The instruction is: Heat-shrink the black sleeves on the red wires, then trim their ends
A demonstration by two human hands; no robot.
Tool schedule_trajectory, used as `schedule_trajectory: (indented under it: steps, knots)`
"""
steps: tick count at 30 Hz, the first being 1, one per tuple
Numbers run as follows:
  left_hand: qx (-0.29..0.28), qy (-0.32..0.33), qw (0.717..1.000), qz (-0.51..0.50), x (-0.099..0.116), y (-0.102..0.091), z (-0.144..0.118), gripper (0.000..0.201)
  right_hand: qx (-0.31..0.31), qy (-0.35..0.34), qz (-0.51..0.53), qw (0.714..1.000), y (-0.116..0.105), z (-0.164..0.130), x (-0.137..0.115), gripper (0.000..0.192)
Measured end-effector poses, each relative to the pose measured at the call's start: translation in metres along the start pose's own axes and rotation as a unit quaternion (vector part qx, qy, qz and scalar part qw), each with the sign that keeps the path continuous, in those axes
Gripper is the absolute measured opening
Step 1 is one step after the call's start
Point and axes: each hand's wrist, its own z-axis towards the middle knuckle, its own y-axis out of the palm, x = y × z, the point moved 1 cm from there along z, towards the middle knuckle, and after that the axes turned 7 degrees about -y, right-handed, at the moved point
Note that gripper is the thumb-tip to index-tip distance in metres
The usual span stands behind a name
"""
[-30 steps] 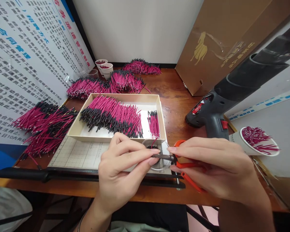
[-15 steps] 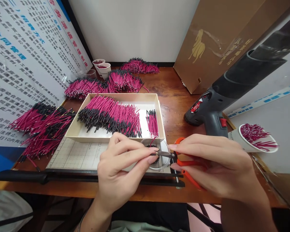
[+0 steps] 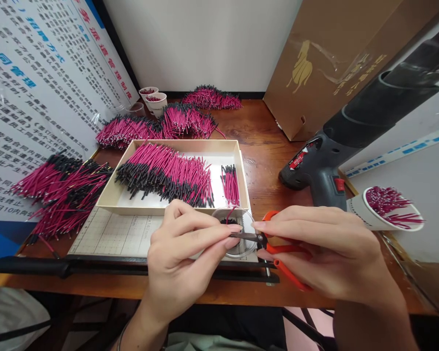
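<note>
My left hand [image 3: 185,253] pinches a thin wire piece at its fingertips, right at the blades of small orange-handled scissors [image 3: 278,251]. My right hand [image 3: 325,248] grips those scissors, blades pointing left. Both meet above a small clear plastic cup [image 3: 241,217] holding dark bits. Just behind stands a shallow cream box [image 3: 129,202] filled with pink wires with black ends [image 3: 168,173] and a small separate bundle [image 3: 231,184].
Heaps of pink wires [image 3: 62,187] lie left and at the back [image 3: 190,119]. A paper cutter with a gridded board [image 3: 113,234] lies under my hands. A black heat gun [image 3: 325,165], a white cup of wires [image 3: 386,209], paper cups [image 3: 153,100] and a cardboard box [image 3: 336,63] stand around.
My hands stay together at the cup with small shifts; the view tilted slightly. The scissors and wire piece remain in the same grip.
</note>
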Motion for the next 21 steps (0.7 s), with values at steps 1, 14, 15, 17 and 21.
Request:
schedule_trajectory:
  steps: [1,14,15,17,21]
  knots:
    - [0.0,0.0,1.0,0.0,0.0,0.0,-0.0002,0.019,0.0,-0.002,0.0,1.0,0.0002,-0.0008,0.0004,0.031]
    - [0.019,-0.005,1.0,0.005,0.0014,-0.0005,-0.0011,0.02,0.018,0.017,-0.011,1.0,0.0002,-0.0019,-0.0006,0.031]
    - [0.019,-0.005,1.0,0.006,0.0014,-0.0005,-0.0012,0.02,0.017,0.017,-0.009,1.0,0.0006,-0.0022,-0.0005,0.032]
    - [0.015,-0.004,1.0,0.007,0.0014,-0.0003,-0.001,0.02,0.017,0.016,-0.008,1.0,0.0007,-0.0021,-0.0001,0.031]
    - [0.008,-0.005,1.0,0.008,0.0017,-0.0002,-0.0004,0.02,0.01,0.005,-0.002,1.0,-0.0009,-0.0005,0.0004,0.03]
